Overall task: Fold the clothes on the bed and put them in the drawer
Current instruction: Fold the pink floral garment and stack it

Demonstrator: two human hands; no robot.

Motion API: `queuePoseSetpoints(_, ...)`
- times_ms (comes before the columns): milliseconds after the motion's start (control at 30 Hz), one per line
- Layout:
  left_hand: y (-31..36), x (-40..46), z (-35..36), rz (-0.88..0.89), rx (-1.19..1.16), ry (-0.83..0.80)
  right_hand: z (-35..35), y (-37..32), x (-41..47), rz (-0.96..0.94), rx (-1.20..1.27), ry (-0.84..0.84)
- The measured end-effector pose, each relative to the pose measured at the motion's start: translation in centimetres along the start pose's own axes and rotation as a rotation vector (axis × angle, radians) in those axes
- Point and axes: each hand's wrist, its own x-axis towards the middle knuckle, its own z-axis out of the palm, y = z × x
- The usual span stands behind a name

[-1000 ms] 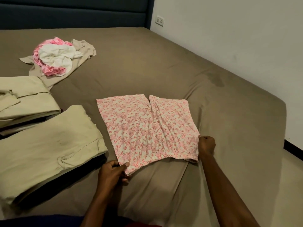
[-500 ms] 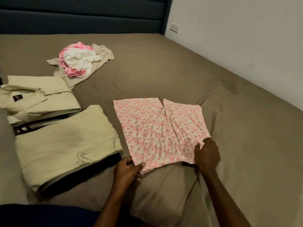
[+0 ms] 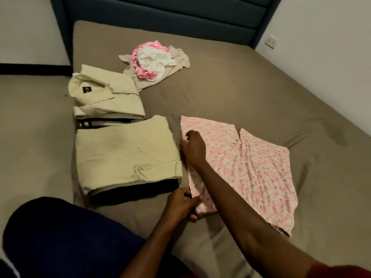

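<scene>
Taupe-brown fitted sheeting is covering the wide bed (image 3: 230,93) on which all the clothes are lying, and a person's dark-clothed knee is showing at the nearest edge. Just beyond it the left hand (image 3: 181,203) is pinching the near left corner of the pink-and-white floral cotton garment (image 3: 251,167), its fingers curled round the hem. The right hand (image 3: 193,147) is reaching across the body to the garment's far left edge; its fingers are bending down onto the cloth, but whether this grip is pinching or only pressing I cannot tell.

Judging by the 2 hands on 1 side, the step in hand is folding the left edge over toward the right. Doing it well is calling for lifting both corners together, keeping the edge taut and laying it parallel to the far side so no crease is forming.

The garment is lying flat and thin, notched at its top edge, just beside 2 folded cream fabric stacks (image 3: 128,151). Farther off, near the dark blue padded headboard (image 3: 170,15), a crumpled pile of pink, white and beige clothes (image 3: 154,61) is waiting unfolded.
</scene>
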Motion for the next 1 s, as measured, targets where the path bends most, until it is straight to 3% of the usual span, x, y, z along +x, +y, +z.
queuePoseSetpoints(333,-0.2,1.7,-1.0,-0.134,-0.084,-0.095,4.2,-0.3,7.8,0.076,-0.274,0.033)
queuePoseSetpoints(533,-0.4,1.5,-0.8,-0.119,-0.106,-0.072,5.8,-1.0,10.1,0.078,-0.4,0.097)
queuePoseSetpoints(633,-0.7,1.0,-0.5,-0.09,-0.072,-0.044,5.7,-0.6,10.6,0.117,-0.327,0.106)
queuePoseSetpoints(833,-0.5,-0.2,0.3,0.037,-0.015,0.052,3.7,0.3,11.6,0.262,0.068,0.124)
queuePoseSetpoints(1000,0.1,-1.3,2.0,0.226,0.07,0.08,-0.6,2.5,11.7,0.286,0.297,0.195)
